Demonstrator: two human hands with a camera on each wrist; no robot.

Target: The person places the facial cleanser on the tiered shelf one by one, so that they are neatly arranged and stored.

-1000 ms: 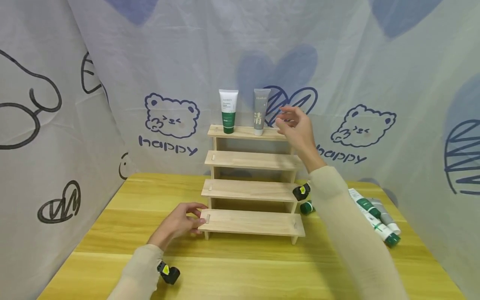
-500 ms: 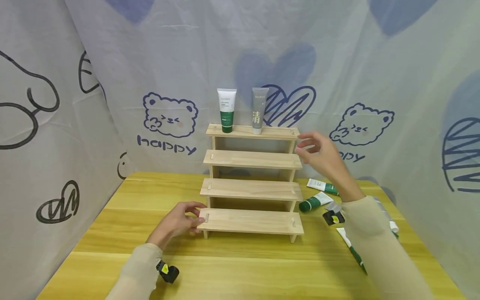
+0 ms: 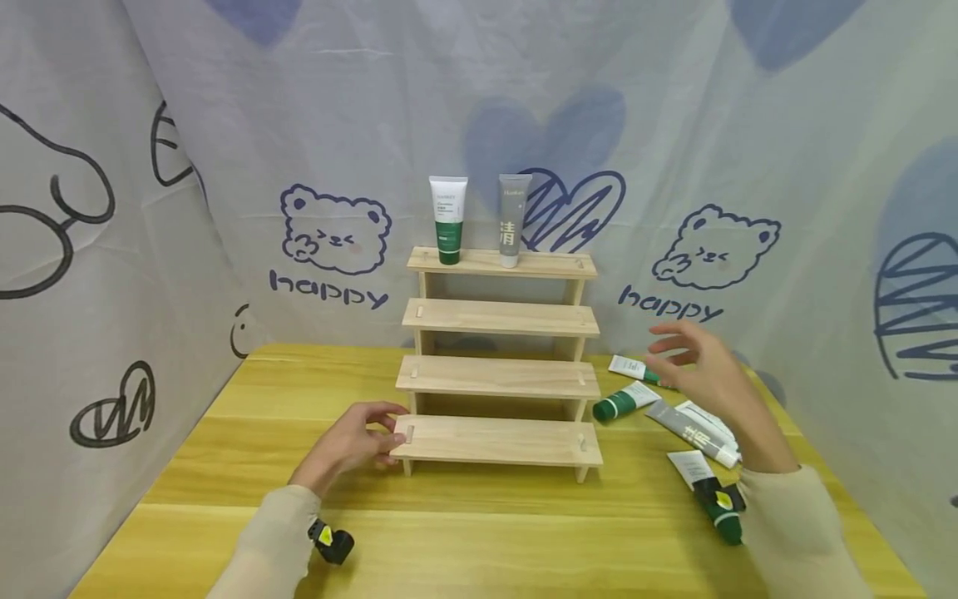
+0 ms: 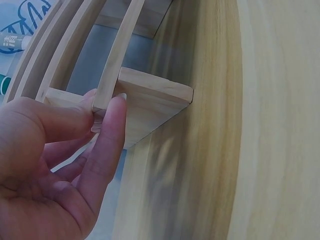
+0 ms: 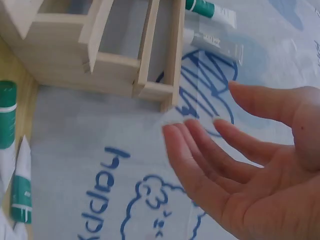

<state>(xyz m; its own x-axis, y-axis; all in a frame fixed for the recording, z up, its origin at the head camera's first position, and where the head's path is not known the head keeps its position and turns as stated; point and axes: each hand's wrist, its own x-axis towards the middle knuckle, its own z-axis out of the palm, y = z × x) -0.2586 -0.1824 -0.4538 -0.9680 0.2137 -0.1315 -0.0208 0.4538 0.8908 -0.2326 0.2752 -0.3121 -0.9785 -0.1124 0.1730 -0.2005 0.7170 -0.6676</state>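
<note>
- Between thumb and finger of the left hand (image 3: pixel 348 445), held at its left end: the bottom shelf (image 3: pixel 497 439). Narrow pinch, one digit against each broad face, plain in the left wrist view.
- Rising beyond the left fingers and to their right: a pale wooden step rack (image 3: pixel 500 318), four levels high, upright.
- High beyond the left fingertips, on the top shelf (image 3: pixel 479 261): an upright white-and-green tube (image 3: pixel 449 218), green end down, and to its right, apart, an upright grey tube (image 3: pixel 513 218), pale cap down.
- To the right of the rack, raised: the right hand (image 3: pixel 703 366), fingers gently bent, thumb well apart, gap wide, with patterned cloth (image 3: pixel 337 108) showing through it in the right wrist view.
- Just behind the right fingertips in the head view, partly covered: a slim tube (image 3: pixel 629 367), lying down; well apart from the fingers in the right wrist view.
- Below the right fingertips and slightly left: a green-capped tube (image 3: pixel 627 401), cap toward the rack.
- Below the right fingers: a fallen grey tube (image 3: pixel 684 427), overlapping a plain white tube (image 3: pixel 707 416).
- Farther below the right fingers: a near tube (image 3: pixel 687 467), partly hidden by a black wrist camera (image 3: pixel 723 497).
- Beneath both hands: a yellow wood-grain table (image 3: pixel 464 549).
</note>
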